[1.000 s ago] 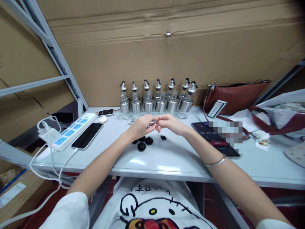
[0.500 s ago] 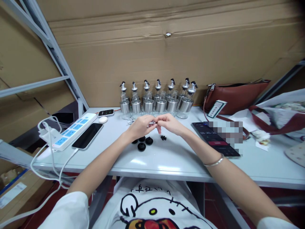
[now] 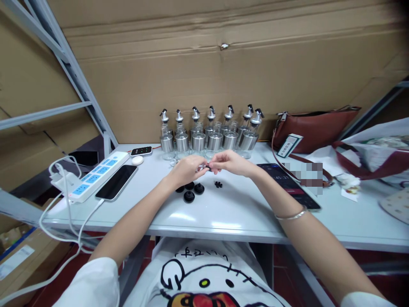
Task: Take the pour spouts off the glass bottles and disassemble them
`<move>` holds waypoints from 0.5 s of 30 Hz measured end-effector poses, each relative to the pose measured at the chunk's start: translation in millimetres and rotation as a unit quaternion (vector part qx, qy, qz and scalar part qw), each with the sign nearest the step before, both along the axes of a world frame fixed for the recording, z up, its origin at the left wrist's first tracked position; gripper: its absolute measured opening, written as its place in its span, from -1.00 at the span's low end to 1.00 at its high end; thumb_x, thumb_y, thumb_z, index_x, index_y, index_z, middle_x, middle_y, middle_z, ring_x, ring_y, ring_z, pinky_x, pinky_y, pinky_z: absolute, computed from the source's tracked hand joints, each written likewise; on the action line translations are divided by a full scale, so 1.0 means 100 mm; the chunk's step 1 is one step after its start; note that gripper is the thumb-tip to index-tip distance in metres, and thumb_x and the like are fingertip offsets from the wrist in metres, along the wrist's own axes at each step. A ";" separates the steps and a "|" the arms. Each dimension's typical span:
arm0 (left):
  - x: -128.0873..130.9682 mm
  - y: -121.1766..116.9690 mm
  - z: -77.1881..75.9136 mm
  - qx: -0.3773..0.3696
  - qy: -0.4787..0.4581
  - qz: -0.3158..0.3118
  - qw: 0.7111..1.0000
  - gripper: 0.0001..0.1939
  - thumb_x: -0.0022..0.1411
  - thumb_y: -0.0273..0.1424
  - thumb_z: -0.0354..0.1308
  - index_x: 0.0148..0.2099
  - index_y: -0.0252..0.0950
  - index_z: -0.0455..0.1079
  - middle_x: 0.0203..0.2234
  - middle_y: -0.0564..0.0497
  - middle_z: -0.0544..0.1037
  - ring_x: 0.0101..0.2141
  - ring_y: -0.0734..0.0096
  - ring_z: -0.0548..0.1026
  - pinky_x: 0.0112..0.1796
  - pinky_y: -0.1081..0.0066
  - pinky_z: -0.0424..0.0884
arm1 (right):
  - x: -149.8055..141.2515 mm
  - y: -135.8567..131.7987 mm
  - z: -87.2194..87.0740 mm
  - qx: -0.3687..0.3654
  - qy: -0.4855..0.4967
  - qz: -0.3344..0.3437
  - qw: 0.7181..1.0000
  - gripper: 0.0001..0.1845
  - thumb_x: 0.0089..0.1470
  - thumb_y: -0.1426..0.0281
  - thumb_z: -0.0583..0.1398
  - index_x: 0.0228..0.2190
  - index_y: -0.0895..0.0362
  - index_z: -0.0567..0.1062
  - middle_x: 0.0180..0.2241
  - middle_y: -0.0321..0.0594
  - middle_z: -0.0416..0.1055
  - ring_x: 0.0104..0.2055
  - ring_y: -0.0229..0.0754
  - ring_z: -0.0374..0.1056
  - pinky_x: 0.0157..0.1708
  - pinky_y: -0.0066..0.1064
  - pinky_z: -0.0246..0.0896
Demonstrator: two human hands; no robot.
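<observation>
My left hand point(image 3: 189, 169) is closed around a slim metal pour spout point(image 3: 201, 166), most of which its fingers hide. My right hand point(image 3: 232, 163) meets it from the right, thumb and finger pinching a small black piece point(image 3: 209, 168) at the spout's end. Whether that piece is seated on the spout I cannot tell. On the table below my left hand lie several round black stoppers point(image 3: 189, 196). A small cluster of little black caps point(image 3: 218, 184) sits below my right hand. Behind both hands stand glass bottles with steel sleeves point(image 3: 215, 141), some topped by metal pourers point(image 3: 229, 112).
To the left are a white power strip point(image 3: 99, 175), a phone point(image 3: 116, 183) on a cable, a small device point(image 3: 141, 151) and a white round case point(image 3: 137, 160). Rightward lie a dark phone point(image 3: 298, 192) and a brown bag point(image 3: 316, 130). Cardboard point(image 3: 204, 76) walls the back.
My right hand has shifted slightly and its fingers have straightened, so the black piece at the spout's end shows more. My left hand keeps its hold. The camera view has moved a little.
</observation>
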State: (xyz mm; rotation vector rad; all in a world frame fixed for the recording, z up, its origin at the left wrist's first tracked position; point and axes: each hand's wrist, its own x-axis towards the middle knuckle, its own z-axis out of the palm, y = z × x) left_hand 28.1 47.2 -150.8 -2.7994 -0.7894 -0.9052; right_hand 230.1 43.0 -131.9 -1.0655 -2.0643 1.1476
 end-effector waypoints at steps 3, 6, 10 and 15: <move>-0.02 0.00 0.02 0.004 0.018 0.015 1.000 -0.87 0.26 -0.37 0.04 -0.25 -0.33 0.34 -0.44 0.01 0.51 -0.42 0.41 0.45 -0.33 0.43 0.30 | 0.08 0.06 -0.05 -0.017 -0.109 0.021 0.994 -0.82 -0.13 0.30 0.22 -0.53 0.19 0.47 -0.60 -0.28 0.41 -0.51 -0.28 0.30 -0.44 -0.44 0.16; -0.03 0.01 0.02 0.013 0.028 0.022 0.999 -0.86 0.27 -0.37 0.01 -0.25 -0.33 0.33 -0.42 0.01 0.51 -0.39 0.40 0.46 -0.29 0.41 0.29 | 0.15 0.11 -0.12 -0.060 -0.187 0.040 0.980 -0.87 -0.19 0.36 0.24 -0.53 0.18 0.50 -0.60 -0.29 0.43 -0.51 -0.28 0.32 -0.47 -0.47 0.17; -0.03 0.01 0.01 0.029 0.029 0.014 0.999 -0.86 0.28 -0.37 0.00 -0.26 -0.33 0.33 -0.43 0.01 0.50 -0.39 0.39 0.45 -0.31 0.40 0.28 | 0.18 0.12 -0.17 -0.103 -0.195 0.028 0.975 -0.81 -0.17 0.30 0.26 -0.51 0.18 0.54 -0.56 -0.22 0.48 -0.47 -0.23 0.38 -0.46 -0.45 0.23; -0.02 -0.01 0.03 0.028 0.020 0.008 0.999 -0.83 0.31 -0.35 -0.04 -0.24 -0.34 0.31 -0.40 -0.02 0.47 -0.34 0.36 0.42 -0.29 0.39 0.29 | 0.18 0.12 -0.15 -0.098 -0.175 0.007 0.980 -0.70 -0.06 0.20 0.24 -0.54 0.20 0.53 -0.56 -0.16 0.49 -0.48 -0.20 0.41 -0.45 -0.40 0.25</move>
